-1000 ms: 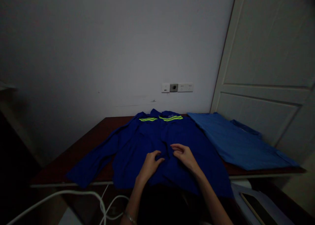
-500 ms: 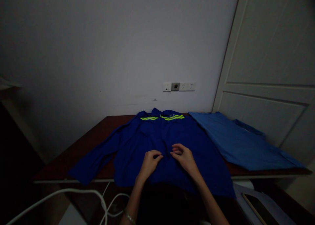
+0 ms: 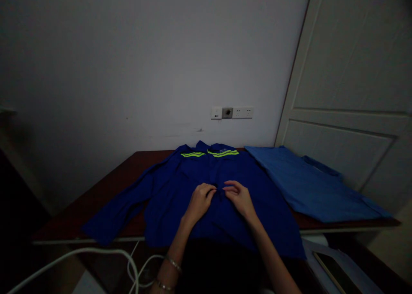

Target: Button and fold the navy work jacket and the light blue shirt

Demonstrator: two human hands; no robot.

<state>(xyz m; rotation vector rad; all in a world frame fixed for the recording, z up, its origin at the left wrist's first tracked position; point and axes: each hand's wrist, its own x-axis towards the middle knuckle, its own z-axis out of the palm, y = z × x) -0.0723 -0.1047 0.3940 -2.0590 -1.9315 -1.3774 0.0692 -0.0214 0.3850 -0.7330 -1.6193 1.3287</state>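
A dark blue long-sleeved work shirt (image 3: 183,186) with yellow-green reflective stripes lies spread on the table, its collar toward the wall and its hem hanging over the front edge. At the middle of its front opening, my left hand (image 3: 202,199) pinches the shirt's edge between thumb and fingers. Close beside it, my right hand (image 3: 238,198) also has thumb and fingertips together on the cloth at the opening. Any button between the fingertips is too dark and small to make out.
A lighter blue garment (image 3: 299,186) lies to the right on the dark red table (image 3: 125,174). Sockets (image 3: 241,113) sit on the wall behind. White cables (image 3: 106,251) loop at the lower left. A phone (image 3: 334,270) rests below the tabletop at right, near a white door (image 3: 341,135).
Both hands have moved up the shirt's front opening, toward the collar, and closer to each other. The left fingers now pinch the cloth. The view has shifted slightly.
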